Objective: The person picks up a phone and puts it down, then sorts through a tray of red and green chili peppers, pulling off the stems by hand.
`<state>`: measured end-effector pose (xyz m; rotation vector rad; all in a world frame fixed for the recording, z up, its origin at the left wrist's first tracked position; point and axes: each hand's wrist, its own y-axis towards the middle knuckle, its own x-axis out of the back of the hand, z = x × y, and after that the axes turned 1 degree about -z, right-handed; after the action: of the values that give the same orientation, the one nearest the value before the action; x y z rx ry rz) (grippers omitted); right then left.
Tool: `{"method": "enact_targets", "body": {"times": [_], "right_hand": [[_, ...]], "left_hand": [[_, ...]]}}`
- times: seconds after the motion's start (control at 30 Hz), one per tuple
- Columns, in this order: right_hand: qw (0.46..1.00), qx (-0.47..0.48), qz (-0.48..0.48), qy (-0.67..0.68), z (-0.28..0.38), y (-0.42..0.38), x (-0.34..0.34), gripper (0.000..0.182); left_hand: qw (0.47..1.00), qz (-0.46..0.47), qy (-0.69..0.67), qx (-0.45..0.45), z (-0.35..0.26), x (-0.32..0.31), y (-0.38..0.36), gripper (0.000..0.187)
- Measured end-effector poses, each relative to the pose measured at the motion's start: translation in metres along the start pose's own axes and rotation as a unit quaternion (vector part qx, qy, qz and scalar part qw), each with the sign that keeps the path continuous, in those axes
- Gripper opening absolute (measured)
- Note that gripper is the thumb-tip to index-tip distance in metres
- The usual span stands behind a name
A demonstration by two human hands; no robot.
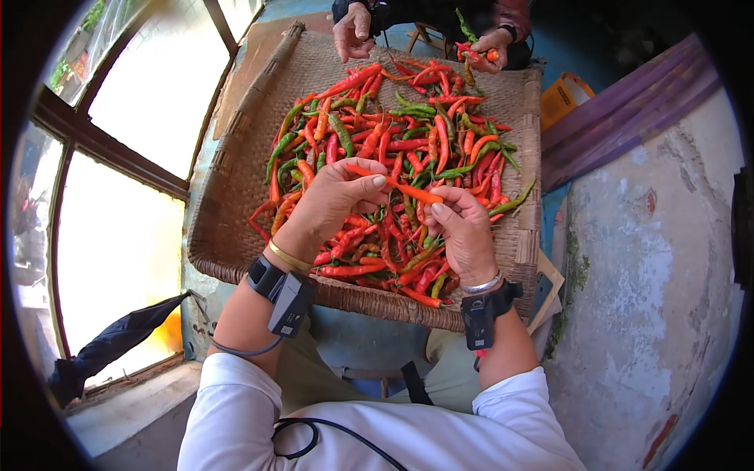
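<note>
An orange-red chili pepper (410,191) is stretched between my two hands above the pile. My left hand (343,196) pinches its left part between thumb and fingers. At its right end, my right hand (462,229) grips it with thumb and fingertips. Under both hands, many red, orange and green chili peppers (369,137) lie heaped in a wide woven basket (243,165). Part of the heap is hidden behind my hands.
Across the basket, another person's one hand (353,33) hovers over the rim, and their other hand (488,52) holds several chili peppers. A window (129,118) is on the left, with a folded dark umbrella (118,341) below. A weathered wall (628,259) stands right, beside a purple cloth (620,118).
</note>
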<state>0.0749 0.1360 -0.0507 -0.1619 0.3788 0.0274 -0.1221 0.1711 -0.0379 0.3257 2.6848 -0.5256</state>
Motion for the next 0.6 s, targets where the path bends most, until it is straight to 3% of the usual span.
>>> {"method": "enact_targets", "body": {"times": [0.13, 0.6], "right_hand": [[1.000, 0.012, 0.007, 0.010, -0.002, 0.000, 0.001, 0.020], [1.000, 0.021, -0.021, 0.000, -0.004, 0.002, -0.001, 0.014]], "left_hand": [[0.996, -0.038, -0.075, 0.006, 0.005, -0.008, -0.001, 0.017], [0.993, -0.082, -0.079, -0.013, 0.017, -0.018, 0.001, 0.004]]}}
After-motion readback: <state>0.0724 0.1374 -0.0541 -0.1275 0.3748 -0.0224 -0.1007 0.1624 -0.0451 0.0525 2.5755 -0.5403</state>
